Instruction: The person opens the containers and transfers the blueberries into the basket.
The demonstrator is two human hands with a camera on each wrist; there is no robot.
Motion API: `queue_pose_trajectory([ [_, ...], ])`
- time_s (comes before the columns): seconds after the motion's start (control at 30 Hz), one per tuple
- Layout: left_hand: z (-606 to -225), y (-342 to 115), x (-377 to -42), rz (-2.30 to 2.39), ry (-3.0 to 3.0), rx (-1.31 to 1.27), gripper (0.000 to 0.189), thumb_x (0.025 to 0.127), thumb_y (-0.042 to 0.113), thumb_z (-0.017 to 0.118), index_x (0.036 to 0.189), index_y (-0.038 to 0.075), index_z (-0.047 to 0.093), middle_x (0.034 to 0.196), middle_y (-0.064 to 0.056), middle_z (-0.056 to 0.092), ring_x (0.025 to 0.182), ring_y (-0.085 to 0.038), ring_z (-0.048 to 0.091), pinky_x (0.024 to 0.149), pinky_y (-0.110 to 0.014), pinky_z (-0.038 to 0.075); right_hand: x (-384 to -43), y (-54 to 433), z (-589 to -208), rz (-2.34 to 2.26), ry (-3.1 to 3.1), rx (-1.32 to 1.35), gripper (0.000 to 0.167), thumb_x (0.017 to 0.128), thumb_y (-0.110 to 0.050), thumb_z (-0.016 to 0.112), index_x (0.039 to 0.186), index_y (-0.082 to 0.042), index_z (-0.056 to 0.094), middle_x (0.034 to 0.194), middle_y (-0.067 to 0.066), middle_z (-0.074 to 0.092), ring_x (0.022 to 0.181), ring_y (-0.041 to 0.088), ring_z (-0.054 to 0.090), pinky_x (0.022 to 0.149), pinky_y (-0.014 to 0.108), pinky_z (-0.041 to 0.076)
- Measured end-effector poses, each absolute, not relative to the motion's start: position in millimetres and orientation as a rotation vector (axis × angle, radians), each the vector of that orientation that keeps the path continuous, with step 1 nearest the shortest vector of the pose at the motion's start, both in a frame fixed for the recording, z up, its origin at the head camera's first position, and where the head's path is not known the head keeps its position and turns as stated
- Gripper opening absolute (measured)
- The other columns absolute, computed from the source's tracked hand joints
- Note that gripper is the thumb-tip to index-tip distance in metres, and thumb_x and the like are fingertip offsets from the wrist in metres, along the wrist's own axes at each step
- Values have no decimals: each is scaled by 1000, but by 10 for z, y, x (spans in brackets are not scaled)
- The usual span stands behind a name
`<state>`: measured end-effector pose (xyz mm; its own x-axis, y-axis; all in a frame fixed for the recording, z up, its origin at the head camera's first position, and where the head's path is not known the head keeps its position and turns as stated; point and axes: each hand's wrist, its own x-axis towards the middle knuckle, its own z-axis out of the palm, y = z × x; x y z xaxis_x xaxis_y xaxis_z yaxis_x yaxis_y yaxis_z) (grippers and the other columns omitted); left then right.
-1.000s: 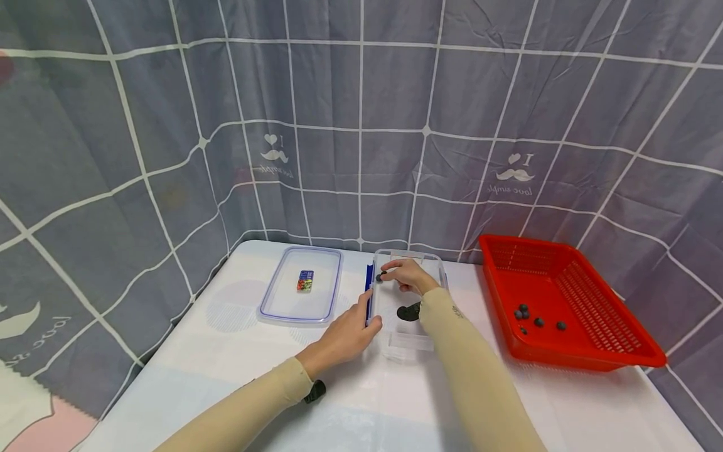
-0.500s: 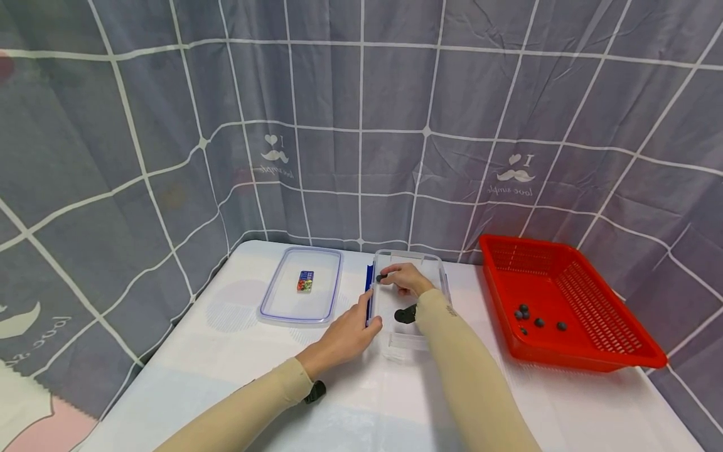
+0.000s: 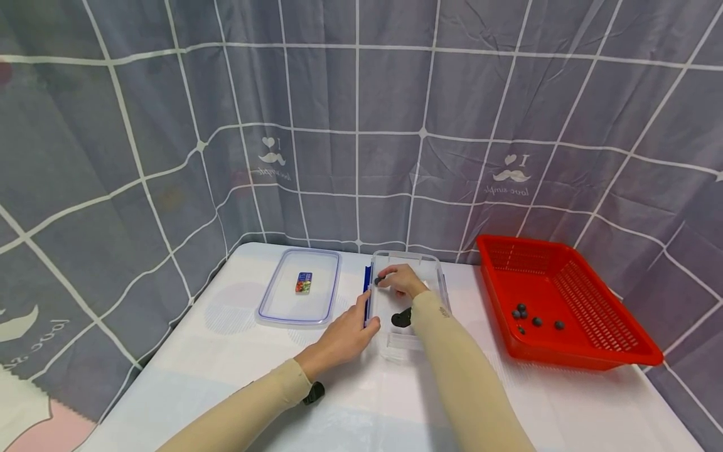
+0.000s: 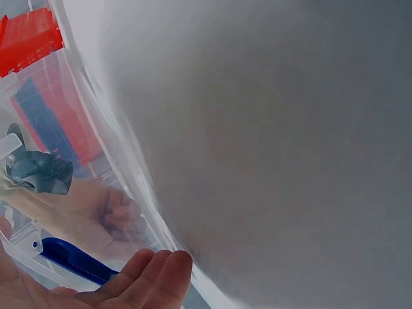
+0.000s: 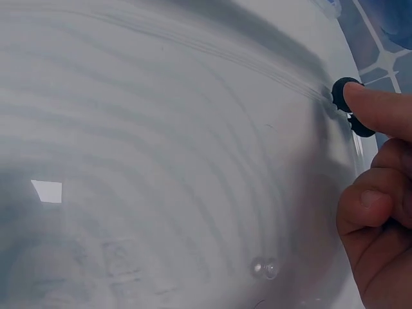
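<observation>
A clear plastic food container [image 3: 402,342] stands open on the table, with a blue side latch [image 3: 368,276] folded down. Inside it, at the far left corner, my right hand [image 3: 400,280] has thumb and fingertips on a blueberry [image 3: 378,281]. The right wrist view shows the thumb against one dark blueberry [image 5: 343,93], with a second blueberry [image 5: 362,127] just below. My left hand [image 3: 341,333] rests along the container's left side by the latch. In the left wrist view, the left hand's fingers [image 4: 158,277] lie fairly straight near the clear wall.
To the left lies a clear lid [image 3: 282,307] with a blue edge and a small colourful label [image 3: 303,283]. A red plastic basket [image 3: 593,359] on the right holds several blueberries [image 3: 520,312]. Behind the table hangs a grey curtain [image 3: 390,163] with white lines.
My right hand has shifted slightly left within the container, its fingertips staying at the blueberry. The left hand keeps its place at the side. The head view has tilted very slightly.
</observation>
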<state>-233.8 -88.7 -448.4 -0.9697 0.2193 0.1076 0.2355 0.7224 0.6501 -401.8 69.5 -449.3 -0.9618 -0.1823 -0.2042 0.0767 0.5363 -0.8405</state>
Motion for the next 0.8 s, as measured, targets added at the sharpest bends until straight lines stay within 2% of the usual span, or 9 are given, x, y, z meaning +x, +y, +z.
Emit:
queue_pose_trajectory([
  [0.37,-4482,-878,-2334,-1095,-2894,-377,72,101,45,41,160,9,21,151,-22,48,132,-34,54,107,-51,44,-4013,682,-4518,-1390,2537,-84,24,81,-6,78,105,-6,75,74,0,60,41,9,30,42,24,28],
  [0.8,-4494,-882,-2331,-1087,-2881,-392,72,102,45,41,160,8,22,150,-23,49,133,-35,54,107,-52,44,-4027,692,-4512,-1302,2582,-145,19,87,-10,74,107,-7,75,80,-1,61,44,9,31,45,24,33],
])
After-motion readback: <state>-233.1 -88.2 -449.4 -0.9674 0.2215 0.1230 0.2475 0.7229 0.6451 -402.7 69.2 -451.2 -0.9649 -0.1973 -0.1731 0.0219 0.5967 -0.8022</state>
